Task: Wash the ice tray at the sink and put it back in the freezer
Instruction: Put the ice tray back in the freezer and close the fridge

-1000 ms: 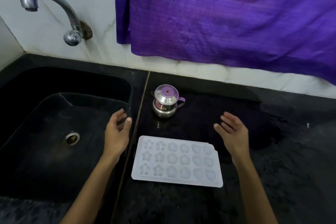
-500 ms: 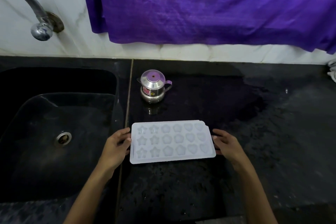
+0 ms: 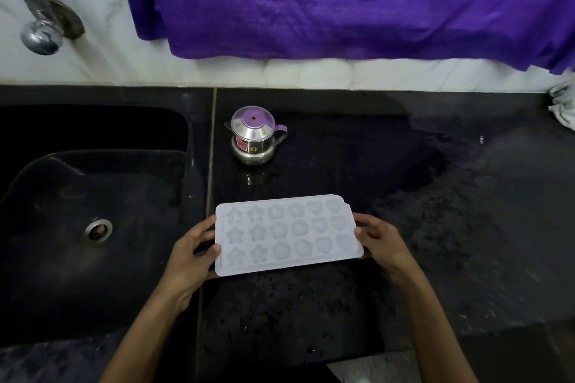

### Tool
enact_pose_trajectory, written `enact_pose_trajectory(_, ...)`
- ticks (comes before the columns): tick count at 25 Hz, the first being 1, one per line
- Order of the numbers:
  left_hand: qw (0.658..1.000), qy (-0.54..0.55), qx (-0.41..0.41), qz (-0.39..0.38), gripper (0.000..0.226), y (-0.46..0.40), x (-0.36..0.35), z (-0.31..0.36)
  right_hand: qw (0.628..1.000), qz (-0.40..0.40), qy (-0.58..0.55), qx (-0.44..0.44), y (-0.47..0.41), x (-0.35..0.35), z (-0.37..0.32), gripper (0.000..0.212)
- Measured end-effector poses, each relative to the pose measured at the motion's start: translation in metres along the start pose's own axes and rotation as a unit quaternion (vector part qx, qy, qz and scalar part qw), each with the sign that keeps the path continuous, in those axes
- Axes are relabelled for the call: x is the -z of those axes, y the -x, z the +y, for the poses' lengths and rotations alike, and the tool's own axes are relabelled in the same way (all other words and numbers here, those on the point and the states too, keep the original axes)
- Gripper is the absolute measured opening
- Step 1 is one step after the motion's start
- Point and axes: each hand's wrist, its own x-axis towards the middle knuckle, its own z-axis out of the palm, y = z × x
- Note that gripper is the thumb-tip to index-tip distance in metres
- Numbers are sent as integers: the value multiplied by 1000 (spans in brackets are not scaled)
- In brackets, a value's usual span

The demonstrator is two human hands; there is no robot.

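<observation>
A pale white ice tray (image 3: 287, 235) with star, flower and heart moulds is held level just above the black counter, right of the sink. My left hand (image 3: 193, 253) grips its left short edge, thumb on top. My right hand (image 3: 381, 242) grips the right short edge, fingers curled over the rim. The black sink (image 3: 93, 196) with a steel drain (image 3: 98, 231) lies to the left. The steel tap (image 3: 37, 25) comes out of the wall above it. No freezer is in view.
A small steel pot with a purple lid (image 3: 255, 137) stands behind the tray, near the sink's edge. The black counter (image 3: 435, 227) is wet and speckled. A purple cloth (image 3: 357, 0) hangs over the white wall. A white rag (image 3: 563, 102) lies at far right.
Both hands came in from beside the tray and took hold of its short edges. The tray has lifted slightly and tilted off the counter.
</observation>
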Motion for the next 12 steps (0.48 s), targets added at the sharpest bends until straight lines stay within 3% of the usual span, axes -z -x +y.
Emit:
enact_pose_trajectory(7, 995, 45, -23, 84, 47, 44, 9, -12, 994, -95, 18, 53, 6, -2, -12, 25)
enact_pose_trajectory(12, 978, 56, -45, 196, 47, 110, 18, -46, 966, -229, 62, 99, 15, -12, -28, 26)
